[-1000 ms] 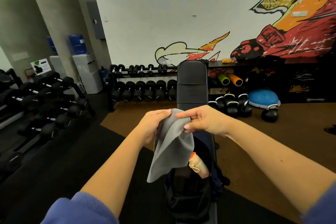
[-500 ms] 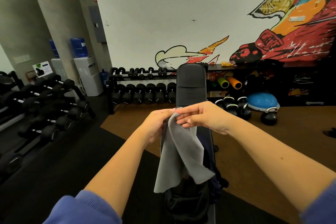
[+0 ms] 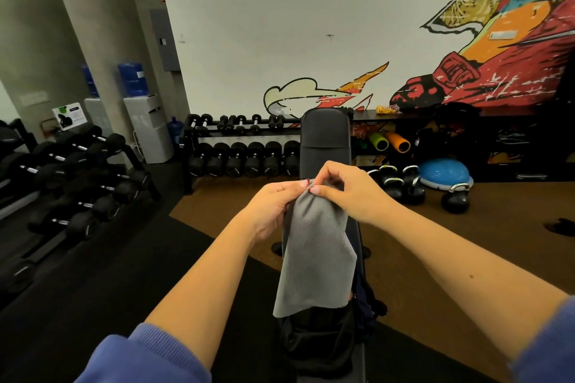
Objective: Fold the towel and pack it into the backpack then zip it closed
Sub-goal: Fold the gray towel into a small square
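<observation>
Your fingers point(image 3: 314, 190) on both hands are pinched shut on the top edge of the gray towel point(image 3: 314, 261), and the two pinches sit practically touching each other, fingertip to fingertip. Left hand point(image 3: 273, 211) has the towel's left corner bunched in it, right hand point(image 3: 351, 193) comes in from the other side and nips the same edge just beside it. Neither hand is nearer than the other, they're both right on it.

From there the towel hangs straight down, long axis vertical, looks like it's doubled over already since the top corners are together. The bottom edge dangles loose and free, nothing holding it.

Here's the bit that matters: the backpack point(image 3: 317, 342) sits directly under that hanging edge, dark and slumped on the bench point(image 3: 325, 140), mouth facing up toward you as far as I can tell. The towel's lower hem overlaps the top of the bag in view, but I can't tell whether it's actually touching or just in front of it.

So I'd say the fold isn't finished yet, it's still too long for a neat drop. Probably one more fold bringing the bottom up, then it goes straight down into the opening. Zipper isn't visible from here.
</observation>
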Available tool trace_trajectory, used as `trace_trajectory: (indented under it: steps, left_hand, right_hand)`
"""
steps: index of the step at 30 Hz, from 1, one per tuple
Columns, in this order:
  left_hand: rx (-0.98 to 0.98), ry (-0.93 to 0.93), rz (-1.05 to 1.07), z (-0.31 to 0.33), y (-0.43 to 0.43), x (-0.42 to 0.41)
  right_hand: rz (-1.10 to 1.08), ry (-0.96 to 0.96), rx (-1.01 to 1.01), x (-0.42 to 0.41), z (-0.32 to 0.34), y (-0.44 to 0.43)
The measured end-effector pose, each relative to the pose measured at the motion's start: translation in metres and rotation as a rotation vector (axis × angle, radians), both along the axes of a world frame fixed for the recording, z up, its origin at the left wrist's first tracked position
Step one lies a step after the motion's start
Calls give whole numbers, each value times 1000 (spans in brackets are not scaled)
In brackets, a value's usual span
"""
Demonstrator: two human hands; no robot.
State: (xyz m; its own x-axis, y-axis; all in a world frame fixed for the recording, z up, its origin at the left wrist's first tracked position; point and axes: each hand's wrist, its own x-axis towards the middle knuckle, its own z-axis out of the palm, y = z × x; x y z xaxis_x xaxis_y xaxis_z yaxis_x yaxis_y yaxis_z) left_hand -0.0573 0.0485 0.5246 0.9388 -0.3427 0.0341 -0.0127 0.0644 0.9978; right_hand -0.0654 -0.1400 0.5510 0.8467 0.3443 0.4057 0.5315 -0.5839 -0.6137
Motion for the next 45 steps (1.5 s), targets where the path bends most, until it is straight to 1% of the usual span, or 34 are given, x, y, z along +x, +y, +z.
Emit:
trace_trajectory:
  steps: [2, 5, 8, 10, 13, 16, 18, 20, 21, 25, 27, 28, 33, 37, 41, 45]
  left_hand:
    - [40, -15, 51, -1, 0, -1]
    - [153, -51, 141, -4, 1, -3]
    - [273, -129, 148, -9, 11, -5]
    - [291, -111, 134, -13, 20, -8]
    - [299, -59, 142, -23, 33, -12]
    - [390, 2, 111, -34, 46, -15]
    - [413, 30, 129, -39, 54, -16]
    - [372, 36, 198, -42, 64, -16]
    - [320, 39, 242, -44, 69, -15]
    - [45, 78, 403, -45, 82, -15]
    - [-45, 115, 424, -42, 81, -16]
    - [-59, 137, 426, -40, 79, -16]
    - [15, 177, 444, -28, 55, -15]
    - [46, 195, 446, -21, 28, -16]
    - [10, 202, 427, -21, 11, -23]
    - [58, 199, 390, -32, 2, -29]
  right_hand:
    - [-50, -46, -38, -1, -2, 3]
    - [-76, -51, -70, -1, -4, 6]
    - [-90, -83, -29, 1, 0, 2]
    - [-111, -112, -8, 3, 5, -3]
    - [-142, -131, -27, 8, 7, -9]
    - [-168, -119, 5, 13, 7, -13]
    - [-174, -103, 23, 14, 7, -16]
    - [-171, -87, 11, 14, 4, -19]
    - [-172, -79, 9, 15, 2, -20]
    - [-177, -53, 42, 15, -5, -24]
    - [-174, -49, 38, 14, -9, -26]
    - [-176, -46, 33, 14, -11, -26]
    - [-167, -82, 14, 10, -18, -22]
    - [-46, 80, 92, 0, -24, -9]
    - [57, 134, 143, -9, -35, 7]
    - [143, 206, 232, -15, -36, 16]
